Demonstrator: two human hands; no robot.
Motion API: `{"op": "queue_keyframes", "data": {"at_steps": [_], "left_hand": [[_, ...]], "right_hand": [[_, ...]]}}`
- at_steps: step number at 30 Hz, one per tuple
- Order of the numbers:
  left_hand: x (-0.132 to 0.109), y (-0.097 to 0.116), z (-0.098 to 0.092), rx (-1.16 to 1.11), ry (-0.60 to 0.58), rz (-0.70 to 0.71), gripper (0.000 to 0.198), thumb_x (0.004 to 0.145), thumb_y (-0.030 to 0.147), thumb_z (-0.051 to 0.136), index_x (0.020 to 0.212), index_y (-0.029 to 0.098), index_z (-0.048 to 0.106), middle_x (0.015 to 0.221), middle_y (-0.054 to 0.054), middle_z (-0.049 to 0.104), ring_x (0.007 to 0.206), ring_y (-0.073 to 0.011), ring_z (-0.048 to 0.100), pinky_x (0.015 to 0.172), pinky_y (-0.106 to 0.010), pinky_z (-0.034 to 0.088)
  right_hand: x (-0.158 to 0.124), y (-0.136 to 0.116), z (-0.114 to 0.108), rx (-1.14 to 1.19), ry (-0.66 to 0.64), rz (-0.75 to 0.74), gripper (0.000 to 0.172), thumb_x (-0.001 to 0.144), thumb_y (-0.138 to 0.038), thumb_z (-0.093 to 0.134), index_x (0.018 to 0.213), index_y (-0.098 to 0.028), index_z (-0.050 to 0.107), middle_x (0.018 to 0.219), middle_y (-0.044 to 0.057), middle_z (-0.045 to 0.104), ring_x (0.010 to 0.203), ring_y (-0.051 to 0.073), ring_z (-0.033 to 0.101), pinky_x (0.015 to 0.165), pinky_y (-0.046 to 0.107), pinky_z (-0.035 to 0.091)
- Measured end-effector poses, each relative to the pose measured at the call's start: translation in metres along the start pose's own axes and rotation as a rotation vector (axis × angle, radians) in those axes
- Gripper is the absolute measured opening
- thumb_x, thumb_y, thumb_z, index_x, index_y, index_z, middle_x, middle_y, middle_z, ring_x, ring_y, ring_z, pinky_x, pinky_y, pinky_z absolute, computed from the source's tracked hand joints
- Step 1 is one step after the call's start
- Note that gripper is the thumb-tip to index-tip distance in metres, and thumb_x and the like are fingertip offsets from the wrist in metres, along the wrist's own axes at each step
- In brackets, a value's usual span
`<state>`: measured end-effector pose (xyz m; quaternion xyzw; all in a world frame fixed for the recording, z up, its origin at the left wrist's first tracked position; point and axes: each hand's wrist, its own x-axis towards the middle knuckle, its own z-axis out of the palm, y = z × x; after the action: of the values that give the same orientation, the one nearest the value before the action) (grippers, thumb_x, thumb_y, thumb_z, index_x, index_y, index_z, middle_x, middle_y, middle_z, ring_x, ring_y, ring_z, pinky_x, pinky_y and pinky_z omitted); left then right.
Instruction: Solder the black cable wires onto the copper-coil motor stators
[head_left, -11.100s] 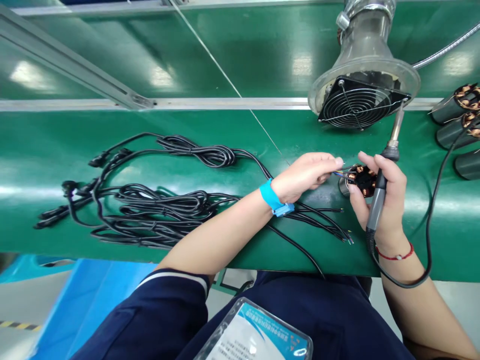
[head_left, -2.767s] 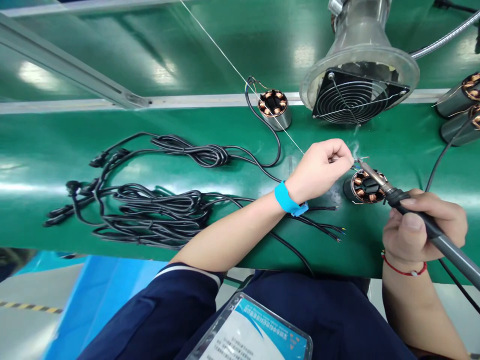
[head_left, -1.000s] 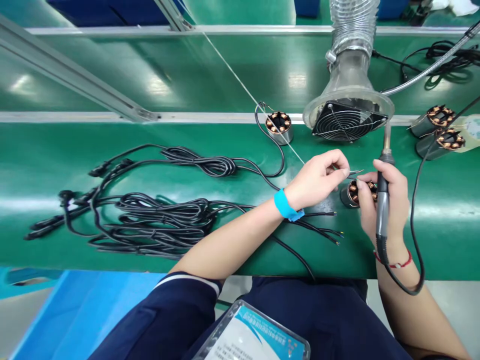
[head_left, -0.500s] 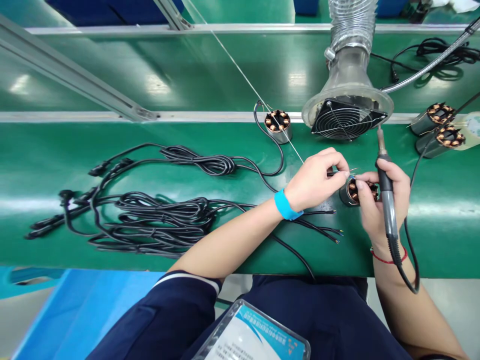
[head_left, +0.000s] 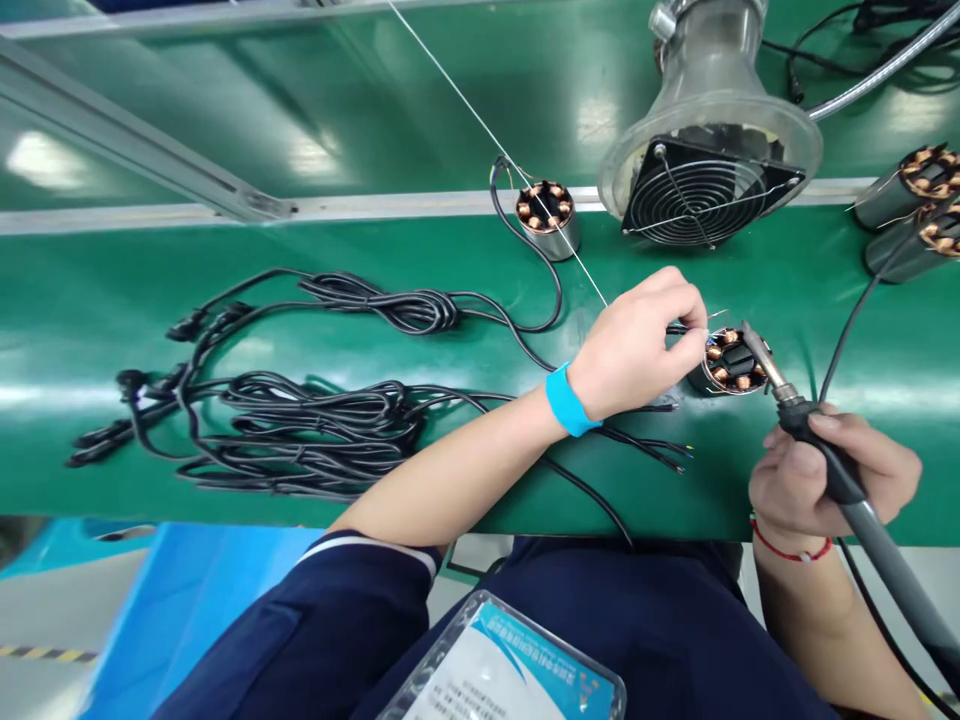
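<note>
My right hand (head_left: 832, 475) grips a soldering iron (head_left: 814, 420), its metal tip pointing up and left to the rim of a motor stator (head_left: 735, 365) with copper windings. At the stator's left side, the pinched fingers of my left hand (head_left: 649, 340) hold the end of a black cable (head_left: 677, 329) with thin coloured wires. A fine silvery wire (head_left: 480, 120) runs down from above and passes behind my left hand. The fingertips partly hide the wire ends, so I cannot tell whether they touch the stator's leads.
Coiled black power cables (head_left: 322, 420) lie at the left, with stripped ends (head_left: 679, 460) below my left hand. Another stator (head_left: 551, 220) with a cable stands behind. A fume extractor (head_left: 697, 190) hangs over the bench, and more stators (head_left: 911, 240) lie at the right.
My right hand has left the wires, moved down and right, and turned the soldering iron so its tip is at the stator. My left hand keeps its pinch. The view has shifted slightly.
</note>
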<state>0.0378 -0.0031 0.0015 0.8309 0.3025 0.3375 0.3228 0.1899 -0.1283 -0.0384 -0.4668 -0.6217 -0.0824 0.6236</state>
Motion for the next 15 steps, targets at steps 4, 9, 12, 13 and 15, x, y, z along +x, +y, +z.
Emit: {"op": "queue_keyframes", "data": {"at_steps": [4, 9, 12, 13, 15], "left_hand": [[-0.0004, 0.0000, 0.0004, 0.008, 0.017, 0.026, 0.016, 0.079, 0.005, 0.051, 0.068, 0.017, 0.052, 0.078, -0.002, 0.059, 0.075, -0.0138, 0.057, 0.073, -0.029, 0.049], [0.0006, -0.0008, 0.0013, 0.012, 0.017, 0.018, 0.017, 0.080, 0.006, 0.050, 0.068, 0.018, 0.052, 0.078, -0.002, 0.059, 0.076, -0.0141, 0.057, 0.073, -0.029, 0.049], [0.0015, 0.0004, 0.0011, 0.014, -0.003, -0.007, 0.017, 0.080, 0.007, 0.051, 0.068, 0.018, 0.051, 0.079, -0.002, 0.059, 0.077, -0.0146, 0.057, 0.074, -0.030, 0.048], [0.0017, 0.0013, 0.0006, 0.015, -0.011, -0.022, 0.017, 0.081, 0.007, 0.051, 0.068, 0.018, 0.051, 0.079, -0.002, 0.059, 0.077, -0.0148, 0.057, 0.074, -0.031, 0.048], [0.0020, 0.0034, -0.0006, 0.011, -0.028, -0.056, 0.018, 0.081, 0.007, 0.051, 0.068, 0.019, 0.051, 0.081, -0.002, 0.060, 0.079, -0.0153, 0.057, 0.076, -0.032, 0.048]], "right_hand": [[0.0016, 0.0001, -0.0006, 0.006, -0.050, -0.028, 0.032, 0.086, -0.021, 0.062, 0.117, -0.013, 0.065, 0.064, -0.005, 0.053, 0.048, 0.008, 0.049, 0.051, 0.026, 0.045], [-0.0008, -0.0046, 0.0013, 0.016, -0.086, 0.002, 0.027, 0.085, -0.020, 0.063, 0.110, -0.012, 0.067, 0.063, -0.004, 0.055, 0.050, 0.009, 0.052, 0.053, 0.028, 0.047], [-0.0014, -0.0041, 0.0022, 0.021, -0.090, 0.003, 0.026, 0.084, -0.019, 0.063, 0.108, -0.011, 0.067, 0.062, -0.003, 0.055, 0.049, 0.010, 0.053, 0.052, 0.028, 0.046], [-0.0012, -0.0034, 0.0022, 0.022, -0.089, -0.003, 0.027, 0.083, -0.020, 0.063, 0.109, -0.011, 0.067, 0.061, -0.003, 0.055, 0.049, 0.010, 0.053, 0.051, 0.028, 0.046], [-0.0007, -0.0019, 0.0015, 0.021, -0.086, -0.018, 0.028, 0.083, -0.021, 0.063, 0.110, -0.013, 0.067, 0.060, -0.004, 0.054, 0.047, 0.011, 0.053, 0.050, 0.029, 0.046]]}}
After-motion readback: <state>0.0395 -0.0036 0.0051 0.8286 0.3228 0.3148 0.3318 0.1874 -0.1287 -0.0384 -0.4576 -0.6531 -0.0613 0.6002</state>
